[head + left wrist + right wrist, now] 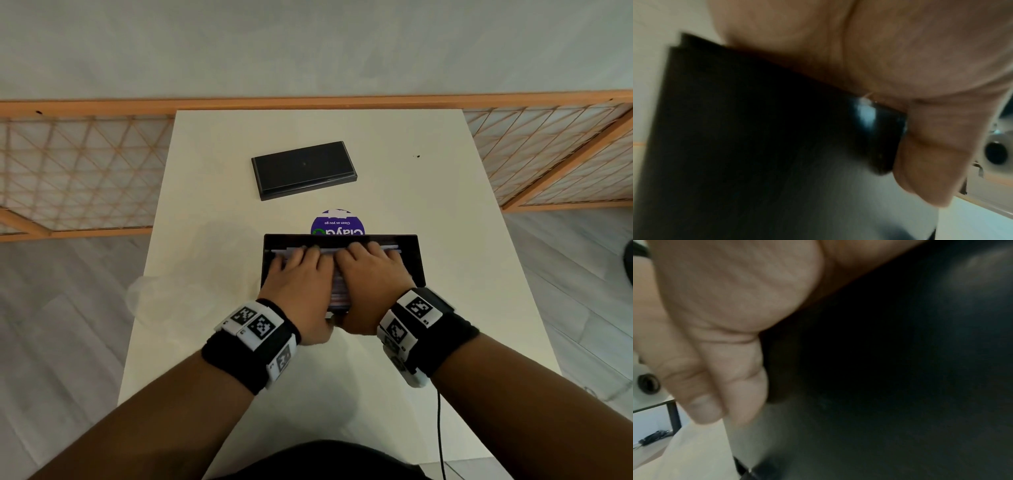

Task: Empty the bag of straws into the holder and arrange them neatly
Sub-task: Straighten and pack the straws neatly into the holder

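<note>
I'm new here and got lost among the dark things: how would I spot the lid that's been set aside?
Start at the white table. Beyond the open black box that both hands are pressing into, past a round purple sticker, a flat black lid lies alone. Unlike the box, it is shut-faced, slightly askew, and nobody touches it.

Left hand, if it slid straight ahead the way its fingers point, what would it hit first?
Probably the far wall of the black rectangular holder, just beyond the left hand fingertips lying on the straws; depth is unclear.
</note>
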The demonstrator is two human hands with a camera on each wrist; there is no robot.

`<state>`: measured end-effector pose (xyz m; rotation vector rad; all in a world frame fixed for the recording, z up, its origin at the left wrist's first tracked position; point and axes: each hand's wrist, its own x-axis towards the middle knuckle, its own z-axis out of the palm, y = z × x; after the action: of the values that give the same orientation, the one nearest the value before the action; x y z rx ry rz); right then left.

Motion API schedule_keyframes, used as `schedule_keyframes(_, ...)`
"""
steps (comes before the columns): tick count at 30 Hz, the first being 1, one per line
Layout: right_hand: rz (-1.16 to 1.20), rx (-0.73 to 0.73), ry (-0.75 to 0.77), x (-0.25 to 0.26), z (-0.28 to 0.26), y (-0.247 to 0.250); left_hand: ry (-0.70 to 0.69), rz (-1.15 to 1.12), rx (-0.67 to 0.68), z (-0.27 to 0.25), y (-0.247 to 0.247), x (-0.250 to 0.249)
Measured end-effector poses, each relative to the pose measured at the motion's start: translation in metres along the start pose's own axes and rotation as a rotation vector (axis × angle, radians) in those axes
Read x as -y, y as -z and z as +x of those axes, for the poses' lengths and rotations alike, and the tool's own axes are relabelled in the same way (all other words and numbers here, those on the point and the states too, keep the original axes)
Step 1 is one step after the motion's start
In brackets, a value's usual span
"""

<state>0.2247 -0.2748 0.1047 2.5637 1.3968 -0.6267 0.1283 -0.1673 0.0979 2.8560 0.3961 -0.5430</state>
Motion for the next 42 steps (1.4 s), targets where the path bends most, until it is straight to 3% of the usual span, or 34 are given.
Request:
schedule_keyframes(5, 0.035, 0.068, -0.045, 0.003, 0.003, -0.002, 0.031, -0.012, 0.079, 0.012, 0.002, -0.001)
schedule_keyframes(11, -0.022, -0.062, -0.023, 0.0, -0.004, 0.001, 0.036, 0.021, 0.091, 0.011, -0.001, -0.002)
schedule_keyframes(16, 0.073, 0.087, -0.071, -0.004, 0.006, -0.005, 0.017, 0.051, 0.073, 0.01, 0.0, -0.003)
schedule_keyframes(19, 0.068, 0.085, -0.028, -0.005, 0.006, -0.007, 0.003, 0.055, 0.006, 0.009, -0.001, -0.005)
schedule_keyframes(24, 0.03, 0.076, -0.003, -0.004, 0.001, -0.006, 0.041, -0.018, 0.118, 0.012, -0.003, -0.005)
schedule_keyframes(30, 0.057, 0.073, -0.074, 0.0, 0.004, -0.011, 0.038, 0.02, 0.124, 0.01, -0.005, -0.008)
schedule_keyframes(42, 0.06, 0.081, -0.064, 0.003, 0.0, -0.006, 0.059, -0.025, 0.133, 0.007, -0.006, -0.01)
